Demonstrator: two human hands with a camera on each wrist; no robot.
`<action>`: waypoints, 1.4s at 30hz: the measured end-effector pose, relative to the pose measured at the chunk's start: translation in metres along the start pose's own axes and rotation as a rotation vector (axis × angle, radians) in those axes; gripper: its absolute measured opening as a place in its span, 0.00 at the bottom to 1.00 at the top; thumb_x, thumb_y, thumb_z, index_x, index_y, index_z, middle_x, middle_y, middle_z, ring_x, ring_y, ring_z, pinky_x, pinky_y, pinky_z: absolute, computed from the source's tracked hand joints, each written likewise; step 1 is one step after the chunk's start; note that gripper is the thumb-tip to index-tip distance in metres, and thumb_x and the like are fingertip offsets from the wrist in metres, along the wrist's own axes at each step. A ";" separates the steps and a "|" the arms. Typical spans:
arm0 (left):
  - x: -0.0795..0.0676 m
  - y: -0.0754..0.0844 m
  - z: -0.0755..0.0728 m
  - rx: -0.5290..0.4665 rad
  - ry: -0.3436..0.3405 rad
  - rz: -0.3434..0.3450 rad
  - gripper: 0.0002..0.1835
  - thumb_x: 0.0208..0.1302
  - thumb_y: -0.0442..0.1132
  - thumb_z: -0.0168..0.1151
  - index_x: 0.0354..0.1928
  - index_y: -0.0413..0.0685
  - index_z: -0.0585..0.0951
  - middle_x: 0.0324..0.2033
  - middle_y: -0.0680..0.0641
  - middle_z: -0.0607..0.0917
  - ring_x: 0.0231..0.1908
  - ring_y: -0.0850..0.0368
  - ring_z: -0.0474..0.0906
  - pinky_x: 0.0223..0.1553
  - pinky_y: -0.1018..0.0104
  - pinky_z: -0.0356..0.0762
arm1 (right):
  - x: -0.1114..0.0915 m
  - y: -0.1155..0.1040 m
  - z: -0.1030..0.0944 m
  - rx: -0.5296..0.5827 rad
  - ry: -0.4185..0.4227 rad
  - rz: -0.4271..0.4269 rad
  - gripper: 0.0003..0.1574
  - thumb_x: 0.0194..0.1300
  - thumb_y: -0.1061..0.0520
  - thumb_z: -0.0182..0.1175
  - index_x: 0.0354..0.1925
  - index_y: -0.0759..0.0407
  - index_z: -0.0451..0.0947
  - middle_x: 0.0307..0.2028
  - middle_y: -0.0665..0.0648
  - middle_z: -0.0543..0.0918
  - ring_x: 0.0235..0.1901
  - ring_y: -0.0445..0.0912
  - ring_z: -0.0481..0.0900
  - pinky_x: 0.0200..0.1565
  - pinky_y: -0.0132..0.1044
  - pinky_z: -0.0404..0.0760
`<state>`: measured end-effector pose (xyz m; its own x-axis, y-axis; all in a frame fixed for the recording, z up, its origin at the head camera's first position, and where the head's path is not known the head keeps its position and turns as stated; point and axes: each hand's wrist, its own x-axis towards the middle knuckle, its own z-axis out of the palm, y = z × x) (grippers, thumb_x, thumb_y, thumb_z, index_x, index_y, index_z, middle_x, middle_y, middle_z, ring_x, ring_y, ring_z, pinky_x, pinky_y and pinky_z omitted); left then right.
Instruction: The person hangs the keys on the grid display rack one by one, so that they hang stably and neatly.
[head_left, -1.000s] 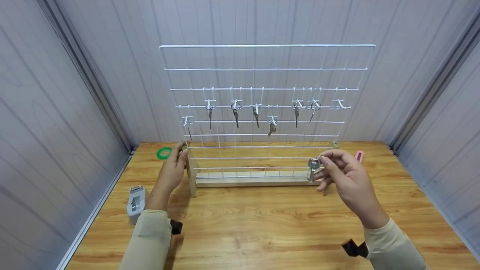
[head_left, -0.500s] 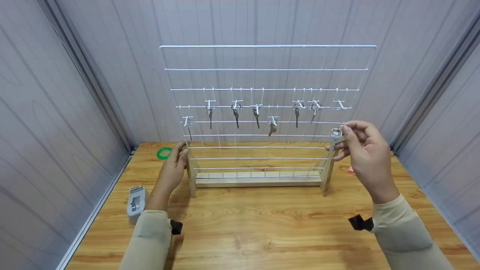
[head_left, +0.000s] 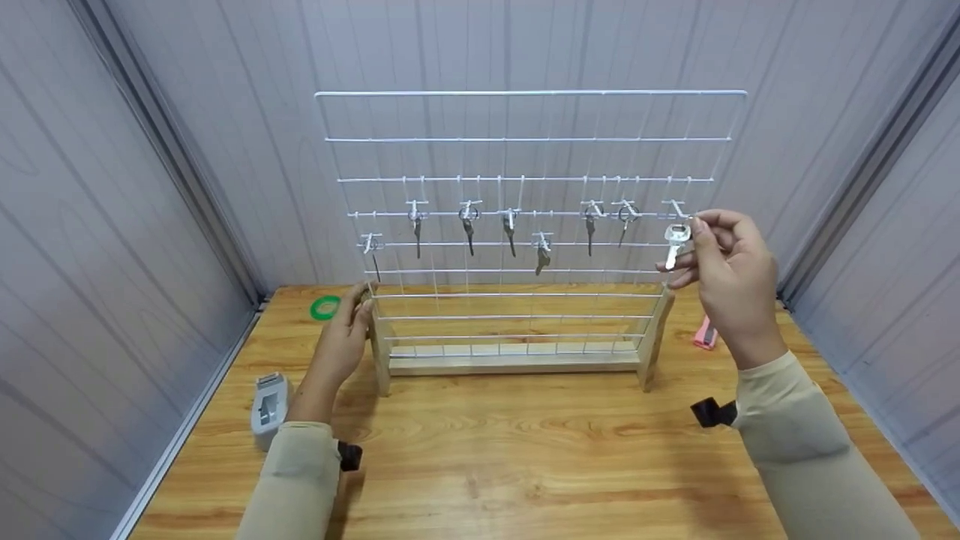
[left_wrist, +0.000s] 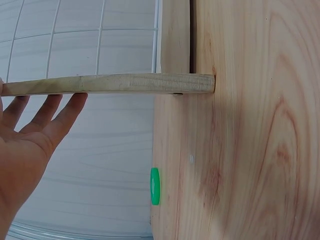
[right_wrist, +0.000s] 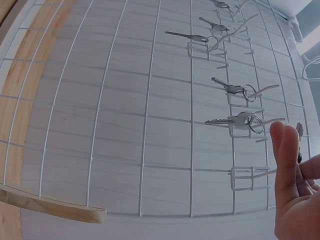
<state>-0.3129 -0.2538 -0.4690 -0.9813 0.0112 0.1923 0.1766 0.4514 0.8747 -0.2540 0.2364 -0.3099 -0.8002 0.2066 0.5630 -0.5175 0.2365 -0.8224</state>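
Note:
My right hand (head_left: 739, 281) pinches a silver key (head_left: 676, 241) by its ring, just below and in front of the rightmost bare hook (head_left: 675, 208) of a white wire grid rack (head_left: 525, 139). The right wrist view shows that hook (right_wrist: 250, 177) close to the fingertips, with the held key partly hidden. On the rack's other hooks hang several keys, among them one key (right_wrist: 235, 120) nearest the bare hook. My left hand (head_left: 341, 345) holds the top of the rack's left wooden post (head_left: 381, 352); in the left wrist view its fingertips touch the post's outer side.
A green tape roll (head_left: 325, 307) lies left of the rack. Nearer, beside my left forearm, stands a grey-white device (head_left: 268, 409) with a hollow in its top. A pink object (head_left: 705, 334) lies right of the rack. Panelled walls (head_left: 172, 247) enclose the wooden table (head_left: 510, 465).
My right hand has carried the key up and to the right, from the rack's lower right part to just below the rightmost hook. The left hand has stayed on the post.

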 end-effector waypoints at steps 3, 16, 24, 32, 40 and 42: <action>0.000 0.000 0.000 0.000 0.000 0.000 0.30 0.87 0.59 0.40 0.83 0.60 0.60 0.80 0.37 0.67 0.74 0.33 0.72 0.70 0.36 0.80 | 0.004 0.002 0.001 -0.003 0.012 0.022 0.11 0.82 0.57 0.58 0.55 0.61 0.75 0.32 0.54 0.86 0.24 0.43 0.89 0.26 0.34 0.89; 0.002 0.000 0.001 0.041 0.012 0.006 0.30 0.88 0.56 0.41 0.84 0.57 0.59 0.76 0.35 0.73 0.66 0.38 0.80 0.66 0.42 0.83 | 0.016 0.014 0.002 0.111 0.005 0.092 0.13 0.82 0.55 0.57 0.57 0.62 0.73 0.30 0.55 0.85 0.23 0.45 0.89 0.27 0.36 0.90; 0.001 0.000 0.002 0.014 0.011 0.006 0.30 0.88 0.56 0.41 0.84 0.57 0.60 0.79 0.35 0.70 0.72 0.35 0.76 0.68 0.38 0.82 | 0.023 0.021 0.006 0.120 -0.004 0.106 0.11 0.83 0.56 0.56 0.57 0.60 0.72 0.34 0.56 0.85 0.23 0.43 0.89 0.27 0.34 0.90; 0.000 -0.001 0.002 0.012 0.019 0.005 0.30 0.88 0.56 0.41 0.83 0.57 0.60 0.77 0.35 0.72 0.68 0.35 0.78 0.67 0.39 0.82 | 0.028 0.029 0.008 0.070 -0.025 0.121 0.10 0.83 0.53 0.55 0.56 0.55 0.70 0.40 0.54 0.86 0.24 0.42 0.89 0.28 0.32 0.90; -0.001 -0.001 0.001 0.009 0.013 0.017 0.28 0.88 0.56 0.41 0.82 0.62 0.61 0.74 0.38 0.74 0.61 0.41 0.78 0.64 0.41 0.83 | 0.029 0.036 0.008 0.072 -0.014 0.138 0.08 0.84 0.54 0.53 0.55 0.54 0.69 0.42 0.53 0.89 0.23 0.42 0.89 0.27 0.31 0.89; -0.001 -0.001 0.000 0.013 0.019 0.023 0.27 0.88 0.55 0.41 0.82 0.64 0.62 0.73 0.39 0.75 0.59 0.43 0.77 0.64 0.42 0.84 | 0.029 0.038 0.008 0.083 -0.017 0.140 0.08 0.84 0.55 0.53 0.55 0.54 0.69 0.42 0.54 0.89 0.23 0.42 0.90 0.26 0.31 0.89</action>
<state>-0.3120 -0.2538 -0.4702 -0.9753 0.0047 0.2209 0.1980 0.4624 0.8643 -0.2990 0.2435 -0.3252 -0.8710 0.2163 0.4411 -0.4229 0.1268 -0.8973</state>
